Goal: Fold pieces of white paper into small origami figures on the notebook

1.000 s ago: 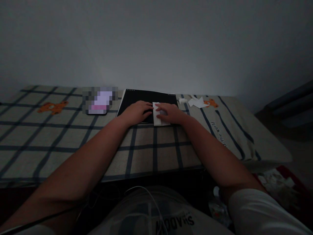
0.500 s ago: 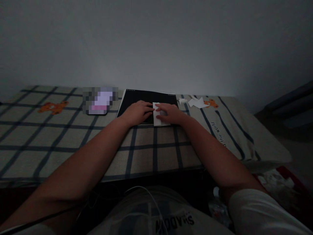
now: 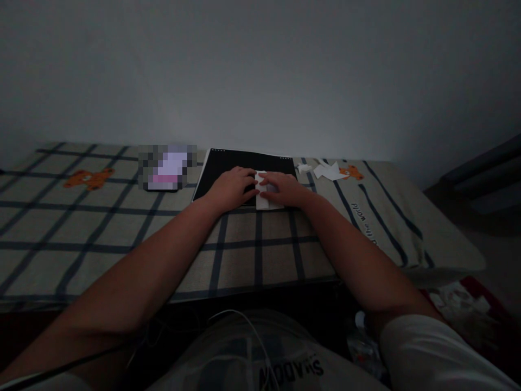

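**Dim room, two hands pressing a small white paper on a black pad**

Plain grey wall fills the upper half of the view, in low light. Below it lies a bed or low surface under a beige checked cloth (image 3: 122, 228) with dark blue lines and small orange teddy bear prints. A black pad (image 3: 228, 163), like the cover of a sketchbook, lies flat on the cloth near the wall. To its left is a phone (image 3: 166, 167), its screen blurred out. To the right of the pad, a few white paper scraps (image 3: 328, 171) rest on the cloth.

Both bare forearms reach forward from the bottom of the frame. The left hand (image 3: 230, 187) lies palm down, fingers flat, on the pad, its fingertips touching the left edge of a folded white paper (image 3: 264, 202). The right hand (image 3: 285, 189) rests on top of the paper, fingers spread flat and pressing. Neither hand is closed around anything; both press down with open fingers.

The paper sits at the front right corner of the pad, partly hidden by the right hand. It looks thin, light and easily creased, likely to slide on the smooth pad, so best pinched at a free edge or corner.
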{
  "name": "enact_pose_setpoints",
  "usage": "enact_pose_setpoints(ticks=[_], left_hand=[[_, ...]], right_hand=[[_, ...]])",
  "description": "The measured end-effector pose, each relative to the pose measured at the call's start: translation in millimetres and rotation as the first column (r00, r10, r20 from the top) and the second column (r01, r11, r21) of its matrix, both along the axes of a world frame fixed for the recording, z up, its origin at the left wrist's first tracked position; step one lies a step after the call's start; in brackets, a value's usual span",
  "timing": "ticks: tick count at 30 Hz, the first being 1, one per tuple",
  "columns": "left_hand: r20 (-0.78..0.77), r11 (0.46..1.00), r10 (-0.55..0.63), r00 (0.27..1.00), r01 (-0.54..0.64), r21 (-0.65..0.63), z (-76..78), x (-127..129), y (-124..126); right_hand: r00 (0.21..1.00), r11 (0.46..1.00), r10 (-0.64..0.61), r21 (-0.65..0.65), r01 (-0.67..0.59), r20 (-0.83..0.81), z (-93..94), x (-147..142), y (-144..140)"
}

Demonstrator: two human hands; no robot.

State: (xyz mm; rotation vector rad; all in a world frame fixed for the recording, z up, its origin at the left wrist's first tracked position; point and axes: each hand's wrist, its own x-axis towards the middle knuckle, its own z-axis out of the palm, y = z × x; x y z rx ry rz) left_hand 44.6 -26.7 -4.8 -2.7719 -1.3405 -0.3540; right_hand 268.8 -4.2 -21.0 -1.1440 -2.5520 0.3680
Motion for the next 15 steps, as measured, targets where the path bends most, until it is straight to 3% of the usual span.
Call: enact_pose_setpoints(ticks=[4,15], left_hand=[[0.015,0.999,-0.032,0.999,0.032,-0.028,-0.7,0.9,1.7],[-0.067,0.998,0.015,0.998,-0.018,-0.056,5.6,4.3,3.6]], right_hand=[[1.000,1.000,-0.001,0.008,0.001,-0.003,-1.0,0.7,0.6],[0.997,1.000,0.018,0.024,-0.016,-0.079,-0.6,6.2,7.2]])
